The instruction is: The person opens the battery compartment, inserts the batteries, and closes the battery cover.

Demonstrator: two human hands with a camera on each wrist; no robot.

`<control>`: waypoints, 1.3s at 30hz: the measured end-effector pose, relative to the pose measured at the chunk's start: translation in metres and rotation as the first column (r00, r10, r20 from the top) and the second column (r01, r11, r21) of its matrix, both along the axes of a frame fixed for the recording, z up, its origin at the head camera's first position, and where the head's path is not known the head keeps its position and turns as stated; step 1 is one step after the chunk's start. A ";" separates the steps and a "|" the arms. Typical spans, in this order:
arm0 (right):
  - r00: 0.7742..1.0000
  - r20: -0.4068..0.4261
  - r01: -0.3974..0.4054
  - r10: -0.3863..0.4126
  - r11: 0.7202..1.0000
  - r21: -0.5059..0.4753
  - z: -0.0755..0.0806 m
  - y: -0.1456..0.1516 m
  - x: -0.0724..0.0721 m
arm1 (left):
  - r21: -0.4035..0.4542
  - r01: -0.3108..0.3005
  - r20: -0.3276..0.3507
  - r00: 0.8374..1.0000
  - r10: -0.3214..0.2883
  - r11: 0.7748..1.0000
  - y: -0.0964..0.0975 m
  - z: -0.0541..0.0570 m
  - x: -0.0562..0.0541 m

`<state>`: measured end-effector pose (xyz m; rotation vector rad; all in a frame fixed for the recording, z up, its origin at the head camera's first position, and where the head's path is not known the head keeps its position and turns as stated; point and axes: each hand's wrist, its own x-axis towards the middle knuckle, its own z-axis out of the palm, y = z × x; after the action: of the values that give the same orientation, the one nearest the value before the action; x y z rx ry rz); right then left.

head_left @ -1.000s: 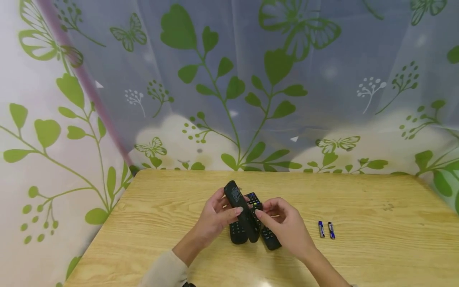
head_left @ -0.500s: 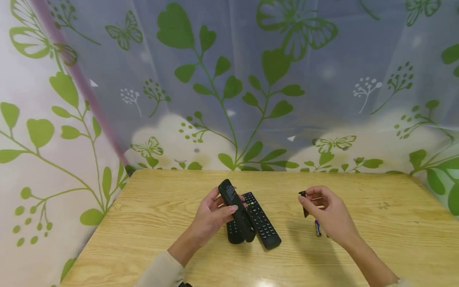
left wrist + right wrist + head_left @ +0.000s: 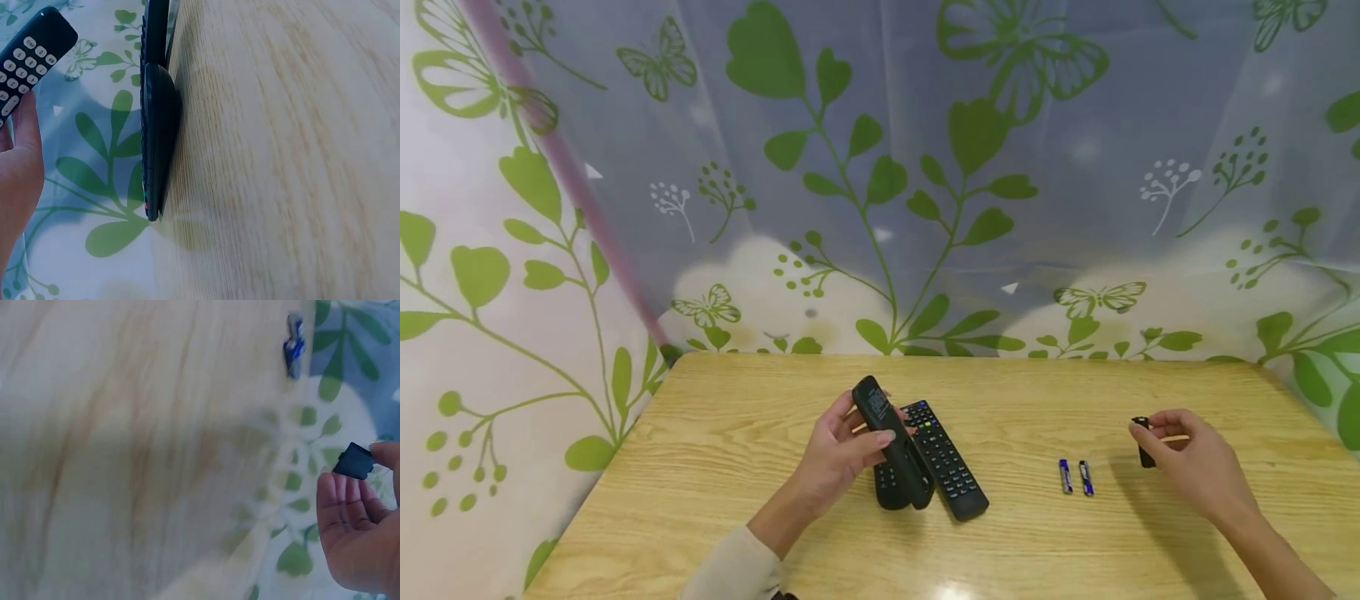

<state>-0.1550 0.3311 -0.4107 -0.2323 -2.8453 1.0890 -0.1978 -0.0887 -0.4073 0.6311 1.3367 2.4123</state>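
Note:
My left hand (image 3: 835,450) grips a black remote control (image 3: 876,410) above the table, its labelled back turned up and its battery compartment uncovered near the lower end. In the left wrist view that remote's white-buttoned front shows beside the hand (image 3: 22,165). Over at the right, my right hand (image 3: 1202,471) pinches a small black battery cover (image 3: 1145,452) between thumb and fingers, raised off the table. The right wrist view also has this cover (image 3: 354,462) at the fingertips. Two blue and silver batteries, one left (image 3: 1065,477) and one right (image 3: 1086,478), lie side by side between the hands.
A long black remote (image 3: 957,479) with coloured keys lies face up on the wooden table (image 3: 760,408). Another remote (image 3: 890,493) sits partly hidden beneath the held one. Patterned fabric (image 3: 865,275) hangs behind the table and along its left side.
My right hand has moved away from the held remote with the battery cover, passing over the batteries to the right. The left hand still holds its remote in nearly the same place.

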 end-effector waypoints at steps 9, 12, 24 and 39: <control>0.984 0.175 -0.051 0.027 0.990 0.133 -0.006 0.031 -0.004 | -0.018 -0.020 0.007 1.000 0.020 1.000 -0.001 0.001 0.001; 0.968 0.247 -0.080 0.037 0.982 0.169 -0.009 0.035 -0.007 | -0.016 -0.012 -0.001 1.000 0.012 1.000 -0.001 0.002 0.001; 0.964 0.262 -0.112 0.044 0.962 0.251 -0.018 0.035 -0.008 | -0.065 -0.047 0.029 0.998 0.049 0.997 -0.002 0.002 0.005; 0.970 0.232 -0.138 0.077 0.955 0.261 -0.001 0.013 -0.004 | -0.077 -0.069 0.014 0.997 0.071 0.995 -0.003 0.004 0.005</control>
<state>-0.1590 0.3446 -0.4112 -0.1875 -3.1977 0.7061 -0.1932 -0.0915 -0.4034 0.5515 1.4600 2.4016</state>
